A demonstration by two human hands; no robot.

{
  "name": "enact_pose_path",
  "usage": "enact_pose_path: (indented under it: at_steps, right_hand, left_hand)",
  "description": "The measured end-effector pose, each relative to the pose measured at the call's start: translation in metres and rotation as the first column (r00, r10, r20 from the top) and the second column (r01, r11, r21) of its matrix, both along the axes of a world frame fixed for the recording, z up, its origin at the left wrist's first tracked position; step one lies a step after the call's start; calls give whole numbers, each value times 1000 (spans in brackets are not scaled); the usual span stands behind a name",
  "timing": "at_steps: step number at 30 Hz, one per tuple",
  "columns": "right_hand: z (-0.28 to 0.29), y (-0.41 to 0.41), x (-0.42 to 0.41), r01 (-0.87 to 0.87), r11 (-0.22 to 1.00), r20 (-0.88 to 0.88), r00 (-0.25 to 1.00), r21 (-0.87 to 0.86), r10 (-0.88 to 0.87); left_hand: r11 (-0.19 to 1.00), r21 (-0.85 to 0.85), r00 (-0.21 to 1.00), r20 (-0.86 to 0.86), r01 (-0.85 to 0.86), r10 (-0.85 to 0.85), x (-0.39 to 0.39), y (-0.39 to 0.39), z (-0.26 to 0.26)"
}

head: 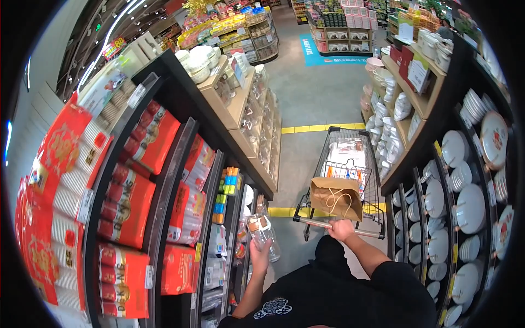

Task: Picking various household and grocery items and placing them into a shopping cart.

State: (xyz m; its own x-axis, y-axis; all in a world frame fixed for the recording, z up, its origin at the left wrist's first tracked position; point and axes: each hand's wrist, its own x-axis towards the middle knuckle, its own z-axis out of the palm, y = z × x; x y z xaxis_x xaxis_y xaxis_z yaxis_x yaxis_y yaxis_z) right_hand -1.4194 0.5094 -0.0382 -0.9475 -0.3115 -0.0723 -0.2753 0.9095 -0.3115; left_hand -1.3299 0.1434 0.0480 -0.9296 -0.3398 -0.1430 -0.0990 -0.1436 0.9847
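Note:
My left hand (260, 255) grips a clear container with a brown lid part (264, 234), held at the left side beside the lower shelves. It looks like a packaged glass or plastic jar; its exact kind is hard to tell. My right hand (342, 230) is closed around the handle bar (369, 234) of a wire shopping cart (328, 149). A brown paper bag (331, 199) with twisted cord handles hangs at the near end of the cart. Deeper in the basket lies a white package (348, 158) with printing, and clear packaged items rest toward its far end.
Shelves of red-packaged paper cups (127, 205) line the left. On the right, racks hold white plates (471, 208). A wooden shelf unit (238, 108) with glassware stands ahead left, another (418, 96) ahead right. Yellow floor strips (316, 128) cross the grey aisle (295, 168); display islands (344, 41) stand farther off.

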Motion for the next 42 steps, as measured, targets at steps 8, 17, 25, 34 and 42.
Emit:
enact_pose_path:
  at_steps: [8,17,25,34,42]
  right_hand:
    - [1,42,-206,-72,997,55,996,19,71]
    - [0,84,-401,-71,995,116,991,68,63]
    - [2,95,-538,-115,992,85,990,56,111]
    - [-23,101,-677,-159,987,-49,986,31,160]
    - [-19,114,-804,-193,980,3,981,53,194]
  left_hand:
    - [995,-96,999,47,-17,22,-166,81,40]
    - [971,-192,990,-17,-140,139,-323,117,44]
    - [916,-235,940,-186,-324,285,-463,98,33]
    - [590,-477,759,-427,-651,492,-679,55,69]
    - [351,-413,526,-461,-840,715,-779,-12,84]
